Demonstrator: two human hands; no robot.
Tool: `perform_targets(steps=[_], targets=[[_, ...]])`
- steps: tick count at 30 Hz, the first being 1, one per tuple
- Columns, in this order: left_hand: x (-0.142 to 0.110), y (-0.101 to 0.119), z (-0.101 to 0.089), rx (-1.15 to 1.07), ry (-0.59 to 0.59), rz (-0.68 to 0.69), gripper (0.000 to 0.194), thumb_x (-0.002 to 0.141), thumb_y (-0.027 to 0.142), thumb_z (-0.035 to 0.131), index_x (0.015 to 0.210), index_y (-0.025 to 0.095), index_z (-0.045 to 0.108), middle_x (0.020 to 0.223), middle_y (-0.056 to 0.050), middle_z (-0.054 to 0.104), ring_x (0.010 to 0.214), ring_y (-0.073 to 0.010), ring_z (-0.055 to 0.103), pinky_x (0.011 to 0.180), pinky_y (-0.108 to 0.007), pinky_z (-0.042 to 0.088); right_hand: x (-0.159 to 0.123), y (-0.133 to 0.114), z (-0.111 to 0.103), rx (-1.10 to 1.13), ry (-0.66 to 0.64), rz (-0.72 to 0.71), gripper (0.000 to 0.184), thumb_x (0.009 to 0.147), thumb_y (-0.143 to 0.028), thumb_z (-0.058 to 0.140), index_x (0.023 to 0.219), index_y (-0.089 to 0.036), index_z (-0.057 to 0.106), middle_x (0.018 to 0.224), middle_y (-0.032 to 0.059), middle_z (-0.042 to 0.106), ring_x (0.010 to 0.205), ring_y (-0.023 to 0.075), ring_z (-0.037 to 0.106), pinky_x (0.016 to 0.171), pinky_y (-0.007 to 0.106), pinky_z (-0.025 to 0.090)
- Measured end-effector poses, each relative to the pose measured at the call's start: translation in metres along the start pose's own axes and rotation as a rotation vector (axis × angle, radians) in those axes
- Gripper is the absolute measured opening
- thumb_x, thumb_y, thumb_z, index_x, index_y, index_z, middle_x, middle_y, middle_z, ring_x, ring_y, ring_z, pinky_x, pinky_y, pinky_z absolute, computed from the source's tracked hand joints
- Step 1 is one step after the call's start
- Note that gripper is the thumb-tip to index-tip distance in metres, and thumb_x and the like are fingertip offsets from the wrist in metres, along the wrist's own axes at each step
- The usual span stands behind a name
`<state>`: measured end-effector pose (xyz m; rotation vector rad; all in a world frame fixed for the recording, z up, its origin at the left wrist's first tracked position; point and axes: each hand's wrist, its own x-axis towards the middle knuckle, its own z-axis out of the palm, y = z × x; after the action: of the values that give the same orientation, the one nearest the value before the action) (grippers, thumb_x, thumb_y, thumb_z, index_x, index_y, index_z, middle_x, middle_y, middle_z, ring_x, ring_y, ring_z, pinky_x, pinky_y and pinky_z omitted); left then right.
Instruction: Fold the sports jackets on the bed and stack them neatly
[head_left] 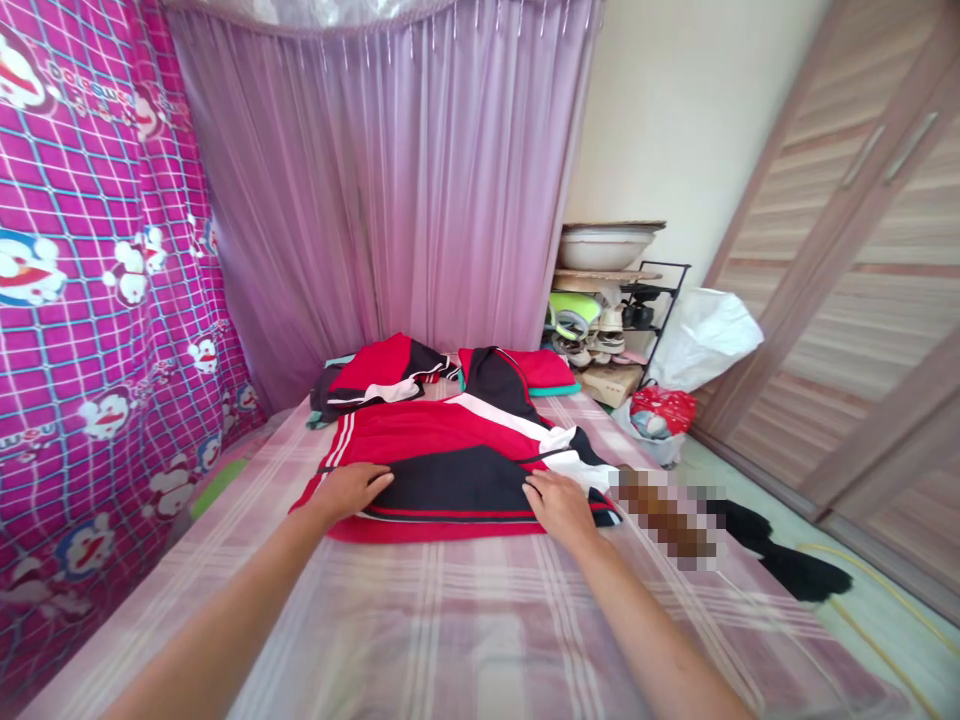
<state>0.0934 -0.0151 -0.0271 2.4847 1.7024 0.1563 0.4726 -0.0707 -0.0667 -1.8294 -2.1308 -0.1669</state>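
Note:
A red, black and white jacket [457,480] lies partly folded on the bed, with a black panel toward me and a sleeve stretching away behind it. My left hand [349,493] rests on its left part, fingers stretched over the cloth to the black panel's edge. On the right side of that panel, my right hand [556,503] lies with its fingers slightly apart and bent on the fabric. Both thumbs are mostly hidden. A folded red and black garment [375,368] sits behind at left, and another red folded garment [546,370] lies behind at right.
The plaid bedsheet [420,620] spreads under everything. Purple curtains [390,200] hang behind the bed, and a patterned pink cloth [97,300] at left. At right are a shoe rack [664,300], plastic bags [705,340], a wardrobe [847,300] and black cloth [795,560]. A blurred patch hides something on the bed.

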Motion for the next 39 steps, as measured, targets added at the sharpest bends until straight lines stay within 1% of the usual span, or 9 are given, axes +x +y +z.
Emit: perform_targets(steps=[9,14,19,22,25,28,31,36,39], targets=[[0.037,-0.04,-0.027,0.101,0.043,-0.113,0.046,0.091,0.041,0.039,0.123,0.025,0.067,0.128,-0.006,0.069,0.118,-0.024,0.063,0.101,-0.033,0.046,0.073,0.042,-0.035,-0.034,0.069,-0.01,0.032,0.093,-0.027,0.046,0.105,-0.024,0.075,0.114,0.0062,0.074,0.104,0.0223,0.068,0.091,0.031,0.048],[0.082,-0.067,-0.033,0.142,0.089,-0.117,0.045,0.09,0.034,0.039,0.123,0.021,0.068,0.129,-0.008,0.068,0.119,-0.0248,0.062,0.104,-0.034,0.045,0.148,0.062,-0.028,0.049,0.047,0.135,0.034,0.092,-0.027,0.047,0.115,-0.024,0.071,0.122,0.0051,0.071,0.106,0.0222,0.067,0.091,0.031,0.05],[0.131,-0.094,-0.033,0.167,0.087,-0.155,0.048,0.09,0.029,0.038,0.129,0.02,0.063,0.134,-0.009,0.064,0.123,-0.0252,0.06,0.105,-0.036,0.044,0.226,0.071,-0.016,0.145,0.094,0.284,0.043,0.09,-0.028,0.053,0.131,-0.017,0.063,0.132,0.0127,0.065,0.119,0.0259,0.062,0.101,0.033,0.046],[0.153,-0.106,-0.028,0.185,0.043,-0.186,0.048,0.089,0.03,0.042,0.132,0.019,0.06,0.138,-0.01,0.062,0.125,-0.0257,0.058,0.107,-0.036,0.042,0.265,0.08,-0.002,0.337,0.06,0.443,0.051,0.09,-0.024,0.054,0.14,-0.012,0.053,0.131,0.0161,0.064,0.101,0.0241,0.07,0.095,0.033,0.05],[0.166,-0.114,-0.025,0.172,0.032,-0.22,0.053,0.087,0.034,0.047,0.137,0.016,0.054,0.133,-0.014,0.064,0.122,-0.0293,0.06,0.102,-0.039,0.046,0.291,0.092,0.016,0.554,0.02,0.581,0.057,0.091,-0.02,0.052,0.146,-0.01,0.043,0.123,0.016,0.068,0.074,0.018,0.073,0.073,0.029,0.056],[0.171,-0.117,-0.024,0.18,0.019,-0.228,0.057,0.086,0.037,0.05,0.139,0.018,0.051,0.13,-0.014,0.065,0.118,-0.0312,0.061,0.097,-0.041,0.048,0.303,0.101,0.03,0.597,0.016,0.597,0.049,0.088,-0.021,0.059,0.136,-0.012,0.055,0.109,0.0114,0.073,0.067,0.0153,0.072,0.061,0.023,0.054],[0.17,-0.116,-0.022,0.254,-0.001,-0.16,0.046,0.085,0.037,0.05,0.126,0.023,0.063,0.134,-0.011,0.061,0.12,-0.0321,0.059,0.097,-0.042,0.048,0.305,0.102,0.031,0.584,0.02,0.576,0.027,0.083,-0.023,0.067,0.107,-0.013,0.071,0.092,0.0073,0.075,0.064,0.0144,0.07,0.062,0.022,0.053],[0.161,-0.114,-0.024,0.311,0.046,-0.147,0.028,0.083,0.036,0.051,0.093,0.024,0.073,0.134,-0.009,0.06,0.12,-0.0304,0.058,0.097,-0.039,0.048,0.294,0.095,-0.004,0.637,0.065,0.498,0.018,0.078,-0.023,0.068,0.093,-0.016,0.073,0.083,0.0028,0.074,0.068,0.0138,0.067,0.066,0.023,0.052],[0.144,-0.111,-0.033,0.259,0.132,-0.135,0.027,0.083,0.037,0.049,0.092,0.024,0.071,0.127,-0.008,0.065,0.118,-0.0293,0.06,0.098,-0.038,0.047,0.27,0.093,-0.034,0.627,0.086,0.429,0.017,0.074,-0.025,0.067,0.088,-0.017,0.073,0.083,0.002,0.073,0.077,0.0159,0.065,0.073,0.025,0.051]])
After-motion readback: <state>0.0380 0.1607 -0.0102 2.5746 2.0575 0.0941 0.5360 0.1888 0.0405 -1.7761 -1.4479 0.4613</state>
